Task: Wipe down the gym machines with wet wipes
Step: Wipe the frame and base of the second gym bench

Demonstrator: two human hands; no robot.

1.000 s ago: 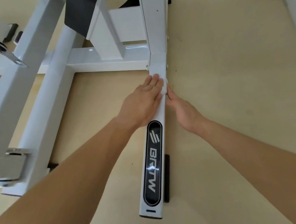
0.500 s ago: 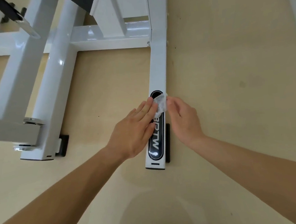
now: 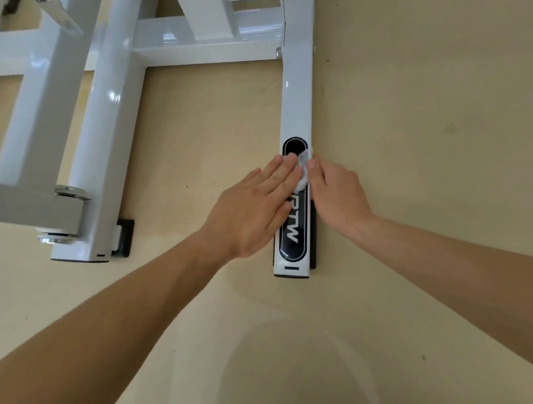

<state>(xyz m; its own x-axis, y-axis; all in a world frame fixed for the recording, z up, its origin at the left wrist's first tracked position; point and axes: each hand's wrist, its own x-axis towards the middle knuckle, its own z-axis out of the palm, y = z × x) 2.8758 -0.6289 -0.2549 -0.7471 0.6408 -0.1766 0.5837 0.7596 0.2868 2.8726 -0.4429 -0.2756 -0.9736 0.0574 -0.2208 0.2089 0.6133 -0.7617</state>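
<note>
A white gym machine frame lies low on the floor. Its right base leg point(image 3: 299, 101) runs toward me and carries a black oval logo plate point(image 3: 294, 231). A crumpled white wet wipe point(image 3: 303, 165) sits on the upper part of that plate. My left hand point(image 3: 253, 209) lies flat with straight fingers, pressing the wipe onto the leg. My right hand point(image 3: 336, 195) is at the leg's right side, its fingertips pinching the wipe's edge.
A second white base leg point(image 3: 97, 153) runs parallel on the left, joined by a crossbar point(image 3: 211, 49). A grey pivot arm with a chrome bolt point(image 3: 69, 191) overhangs it. Black rubber feet point(image 3: 125, 236) sit under both legs. Beige floor point(image 3: 433, 153) spreads to the right.
Both hands slid the wipe along the right leg toward me, from the bare white section onto the logo plate. The wipe went from flat to crumpled.
</note>
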